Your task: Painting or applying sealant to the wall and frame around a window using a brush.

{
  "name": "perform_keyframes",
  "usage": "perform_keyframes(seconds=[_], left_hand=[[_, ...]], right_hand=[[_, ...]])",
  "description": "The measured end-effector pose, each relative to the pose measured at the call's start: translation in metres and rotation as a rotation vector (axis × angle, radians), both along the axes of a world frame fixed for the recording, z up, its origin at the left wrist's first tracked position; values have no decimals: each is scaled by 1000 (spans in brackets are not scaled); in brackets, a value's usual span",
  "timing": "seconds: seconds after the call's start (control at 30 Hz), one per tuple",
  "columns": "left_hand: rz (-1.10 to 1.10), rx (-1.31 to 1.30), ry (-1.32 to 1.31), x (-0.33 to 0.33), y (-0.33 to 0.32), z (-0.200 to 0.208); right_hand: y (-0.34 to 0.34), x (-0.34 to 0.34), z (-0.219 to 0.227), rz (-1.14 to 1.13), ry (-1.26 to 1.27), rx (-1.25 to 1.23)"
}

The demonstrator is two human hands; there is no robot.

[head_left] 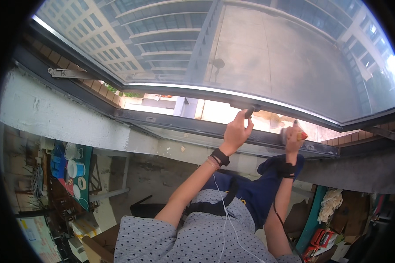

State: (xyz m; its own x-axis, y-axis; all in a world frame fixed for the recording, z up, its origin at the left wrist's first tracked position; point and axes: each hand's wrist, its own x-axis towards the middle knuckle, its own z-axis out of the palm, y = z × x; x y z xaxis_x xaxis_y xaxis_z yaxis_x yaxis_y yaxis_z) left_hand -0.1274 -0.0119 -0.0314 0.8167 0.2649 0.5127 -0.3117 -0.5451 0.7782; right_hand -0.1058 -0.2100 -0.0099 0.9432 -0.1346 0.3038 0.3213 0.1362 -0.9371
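A framed window sash is tilted outward, leaving a gap above the dark lower frame. My left hand reaches up to that gap, its fingers and thumb closed on a dark window handle at the sash's bottom edge. Farther right, my right hand is closed round a small red and yellow object, with a greyish rounded part showing on its left side. Its kind is hard to make out. That hand is over the lower frame, close to the gap. Dark bands circle both wrists.
Metal stays join sash and frame at the sides. Below the frame runs a pale sill. At left, a green-edged table carries a white bucket and tape rolls. Red items lie at right. White cords hang over my shirt.
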Motion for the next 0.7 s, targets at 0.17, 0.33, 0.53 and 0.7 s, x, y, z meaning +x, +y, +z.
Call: perform_keyframes(seconds=[0.17,0.33,0.53,0.7], left_hand=[[-10,7,-24,-1,-1,3],[-76,57,-40,-2,5,5],[-203,236,-69,-5,31,27],[-274,376,55,-5,38,26]], right_hand=[[-54,15,-2,-202,-13,-448],[-15,3,17,-198,-131,-903],[43,-7,13,-92,-117,-789],[95,-16,7,32,51,-211]])
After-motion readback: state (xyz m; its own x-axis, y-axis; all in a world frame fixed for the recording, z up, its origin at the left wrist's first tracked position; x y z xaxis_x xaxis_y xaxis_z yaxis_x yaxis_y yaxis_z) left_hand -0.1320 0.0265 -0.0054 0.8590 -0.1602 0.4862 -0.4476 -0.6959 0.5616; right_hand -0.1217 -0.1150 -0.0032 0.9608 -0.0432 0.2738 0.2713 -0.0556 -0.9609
